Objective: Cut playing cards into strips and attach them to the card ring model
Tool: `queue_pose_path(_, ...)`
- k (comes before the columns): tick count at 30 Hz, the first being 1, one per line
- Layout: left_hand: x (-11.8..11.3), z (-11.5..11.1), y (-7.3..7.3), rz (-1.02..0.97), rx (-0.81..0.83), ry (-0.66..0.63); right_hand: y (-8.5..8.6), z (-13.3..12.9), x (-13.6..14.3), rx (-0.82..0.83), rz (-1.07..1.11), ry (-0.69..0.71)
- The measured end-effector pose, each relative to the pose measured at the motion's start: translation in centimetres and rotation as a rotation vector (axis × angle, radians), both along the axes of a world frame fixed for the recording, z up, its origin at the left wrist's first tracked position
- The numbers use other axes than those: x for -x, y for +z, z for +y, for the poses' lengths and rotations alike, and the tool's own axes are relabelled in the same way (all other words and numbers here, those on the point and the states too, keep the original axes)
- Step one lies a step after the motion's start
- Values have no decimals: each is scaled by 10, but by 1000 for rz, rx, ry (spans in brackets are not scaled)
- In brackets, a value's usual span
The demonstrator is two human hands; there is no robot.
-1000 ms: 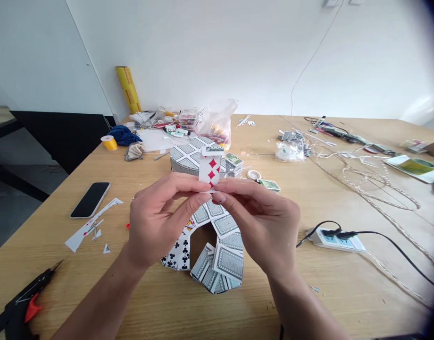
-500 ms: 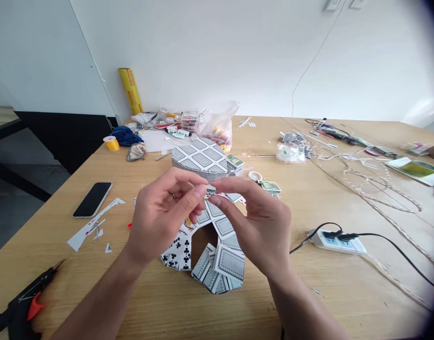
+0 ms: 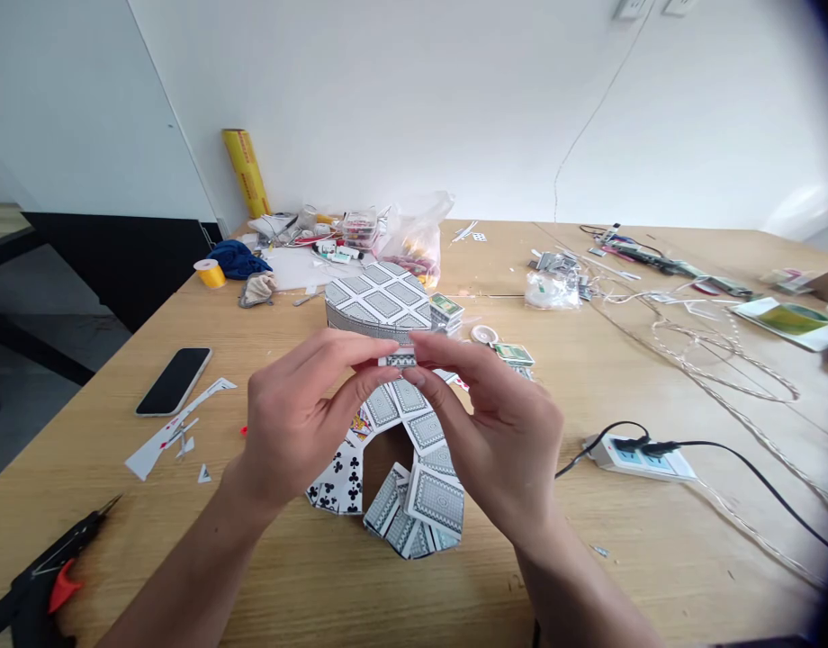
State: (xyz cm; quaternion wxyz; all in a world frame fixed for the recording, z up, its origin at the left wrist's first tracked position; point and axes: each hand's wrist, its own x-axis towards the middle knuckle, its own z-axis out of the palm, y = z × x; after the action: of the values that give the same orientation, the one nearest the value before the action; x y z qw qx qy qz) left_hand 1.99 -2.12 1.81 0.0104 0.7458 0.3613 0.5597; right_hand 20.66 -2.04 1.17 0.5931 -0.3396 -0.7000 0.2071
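Note:
Between the fingertips of both hands is a small strip of playing card (image 3: 399, 359), patterned in grey and white. My left hand (image 3: 306, 405) pinches its left end and my right hand (image 3: 488, 405) its right end. Under and beyond the hands lies an arch-shaped piece made of overlapping playing cards (image 3: 424, 432), some with grey backs up, some showing black clubs. Its upper part is partly hidden by my fingers. Just behind my hands stands a rounded box covered in cards (image 3: 379, 299).
At the left are a phone (image 3: 175, 382), card scraps (image 3: 175, 432) and a black glue gun (image 3: 46, 576). Card stacks (image 3: 445, 310) sit right of the box. A power strip (image 3: 640, 456) with black cables is at the right. Bags and clutter line the back, near a yellow roll (image 3: 246, 173).
My fingers have shifted along the card strip, which now lies level and shows more of its patterned side. The left fingers have drawn together more.

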Motion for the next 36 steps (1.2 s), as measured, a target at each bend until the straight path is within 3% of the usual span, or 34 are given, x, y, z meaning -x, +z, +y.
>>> queue_pose_path(9,1,-3,3,24,27,-19,0,-4,2,-122,-58,-60)
queue_pose_path(29,-1,-4,1,-126,115,-116,1,-9,2,-84,-87,-114)
queue_pose_path(36,-4,-6,0,-148,131,-70,-1,-8,3,-97,-100,-119)
